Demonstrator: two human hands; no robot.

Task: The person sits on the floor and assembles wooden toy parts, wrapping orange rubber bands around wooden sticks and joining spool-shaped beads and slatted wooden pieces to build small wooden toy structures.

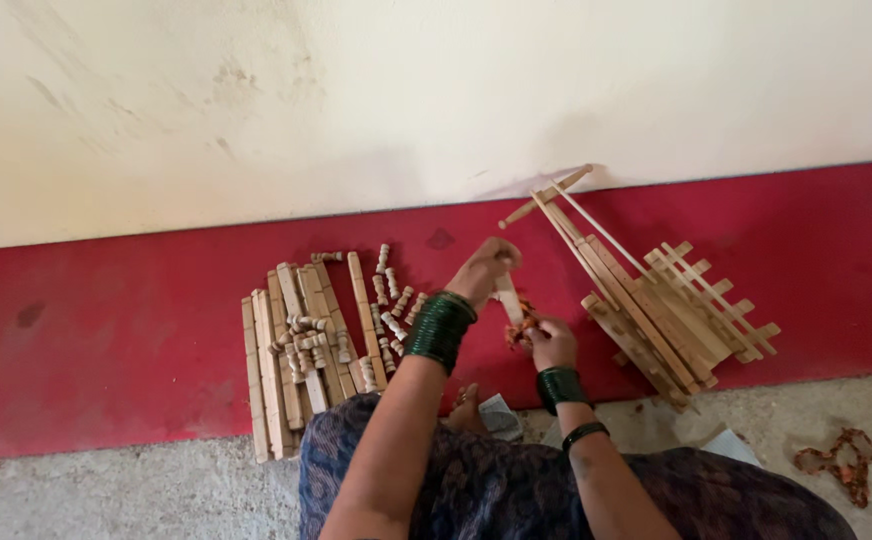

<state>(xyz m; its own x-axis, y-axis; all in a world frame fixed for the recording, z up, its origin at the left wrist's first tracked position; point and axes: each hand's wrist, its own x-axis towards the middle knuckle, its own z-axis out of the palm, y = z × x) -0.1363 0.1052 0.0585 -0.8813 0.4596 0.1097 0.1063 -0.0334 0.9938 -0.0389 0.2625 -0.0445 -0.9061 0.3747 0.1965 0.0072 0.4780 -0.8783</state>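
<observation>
My left hand is closed around the top of a short pale wooden strip held upright over the red floor band. Just below it, my right hand pinches a small orange-brown piece against the strip's lower end. Both wrists carry stacks of green bangles. To the right a part-built wooden lattice frame leans against the wall.
A pile of flat wooden slats and several short turned pegs lies left of my hands. An orange-brown chain-like string rests on the grey floor at the right. A cream wall rises behind; a bare foot shows near my lap.
</observation>
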